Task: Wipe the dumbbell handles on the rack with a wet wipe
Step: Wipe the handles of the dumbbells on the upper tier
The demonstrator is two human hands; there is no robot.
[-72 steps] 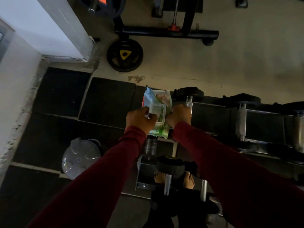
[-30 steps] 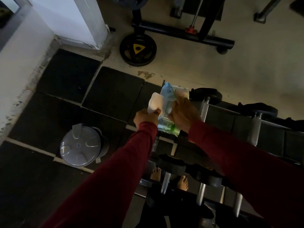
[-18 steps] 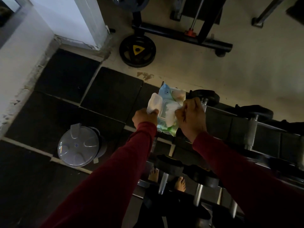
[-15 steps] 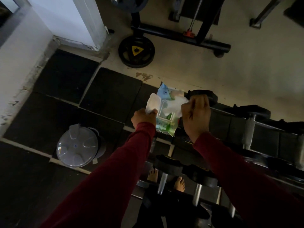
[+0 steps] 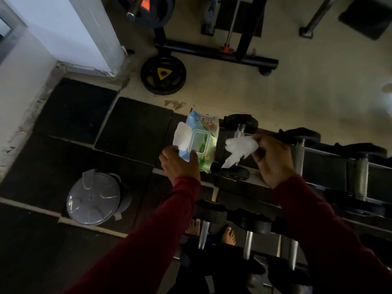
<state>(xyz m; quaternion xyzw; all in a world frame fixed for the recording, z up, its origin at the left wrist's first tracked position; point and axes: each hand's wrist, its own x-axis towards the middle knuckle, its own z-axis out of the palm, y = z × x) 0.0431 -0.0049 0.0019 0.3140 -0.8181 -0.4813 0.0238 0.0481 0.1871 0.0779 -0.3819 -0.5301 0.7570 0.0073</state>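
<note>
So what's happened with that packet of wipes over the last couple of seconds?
The left hand flipped the lid open on the wipes packet and keeps holding the packet. The right hand pinched a wet wipe and pulled it out to the right, clear of the packet. The dumbbells stay untouched on the rack.

Left hand (image 5: 180,164) grips open wipes pack (image 5: 199,141), right hand (image 5: 273,160) pinches wet wipe (image 5: 239,147) over dumbbell rack (image 5: 331,164)
</note>
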